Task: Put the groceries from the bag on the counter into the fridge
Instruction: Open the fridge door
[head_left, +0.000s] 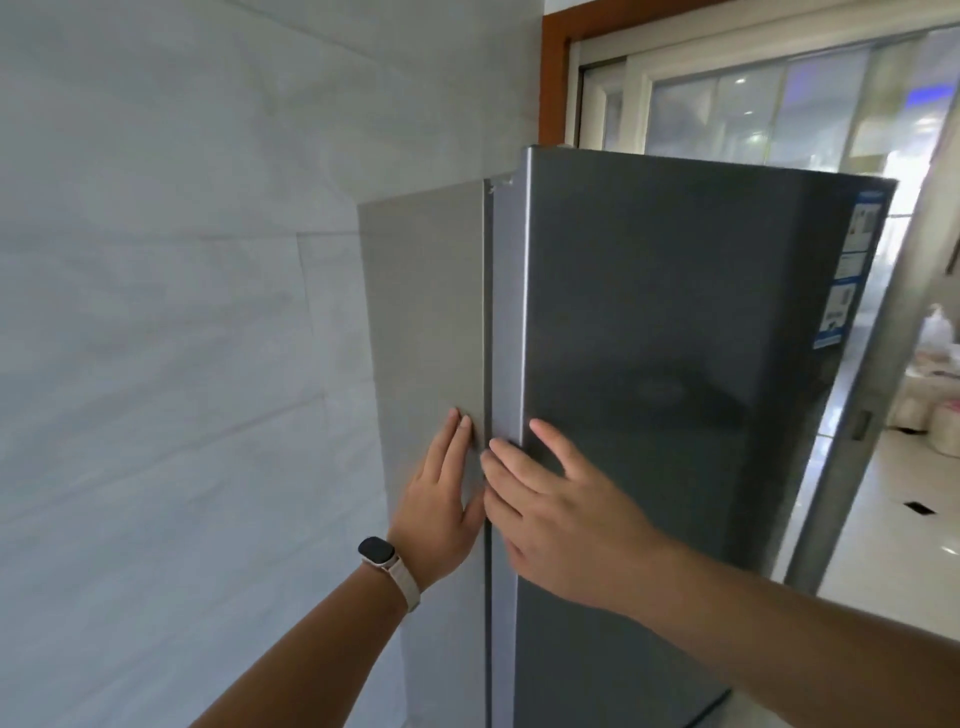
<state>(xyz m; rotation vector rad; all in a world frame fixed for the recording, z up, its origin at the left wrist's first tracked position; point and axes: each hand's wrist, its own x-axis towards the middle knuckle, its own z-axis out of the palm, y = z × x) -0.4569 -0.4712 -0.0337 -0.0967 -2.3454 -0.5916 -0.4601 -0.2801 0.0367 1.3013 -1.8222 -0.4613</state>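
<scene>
A tall dark grey fridge (675, 338) fills the middle of the head view, its door shut. Its lighter grey side panel (426, 312) faces left toward the wall. My left hand (441, 499), with a watch on the wrist, lies flat against that side panel, fingers straight. My right hand (561, 514) is spread on the door's left edge, its fingertips reaching the recessed strip (506, 312) between door and side panel. Neither hand holds anything. No bag, counter or groceries are in view.
A pale tiled wall (182, 312) stands close on the left. Behind the fridge is a wood-framed glass sliding door (727, 104). At the right, an opening shows a light tiled floor (893, 519) with white bags (935, 374) lying on it.
</scene>
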